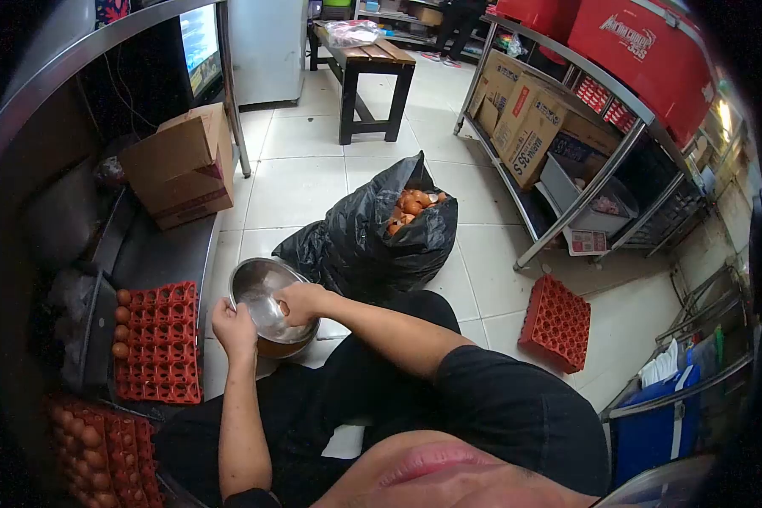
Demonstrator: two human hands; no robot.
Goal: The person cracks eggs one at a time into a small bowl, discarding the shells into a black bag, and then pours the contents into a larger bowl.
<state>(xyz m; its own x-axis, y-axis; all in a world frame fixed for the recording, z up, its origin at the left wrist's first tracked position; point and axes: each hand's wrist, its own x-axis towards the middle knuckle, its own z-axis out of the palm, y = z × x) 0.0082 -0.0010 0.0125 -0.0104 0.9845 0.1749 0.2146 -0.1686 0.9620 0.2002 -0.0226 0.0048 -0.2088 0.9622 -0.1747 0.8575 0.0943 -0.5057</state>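
Observation:
My left hand [234,327] is closed at the left rim of a shiny metal bowl [267,279] between my knees. My right hand [305,302] reaches over the bowl from the right, its fingers curled round a brown egg [284,308], mostly hidden by them. Below the bowl's front edge shows a yellowish-brown surface [281,349]. Just behind the bowl, a black plastic bag [368,237] stands with its mouth open, full of broken eggshells [413,206]. At left lies a red egg tray [158,343], with several brown eggs [122,332] along its left side.
Stacked trays with eggs [89,449] stand at lower left. A pile of red trays [557,324] sits on the tiled floor at right. An open carton [186,165] rests on the low metal shelf at left. Beyond are a wooden bench [372,63] and a metal rack [559,207] with boxes.

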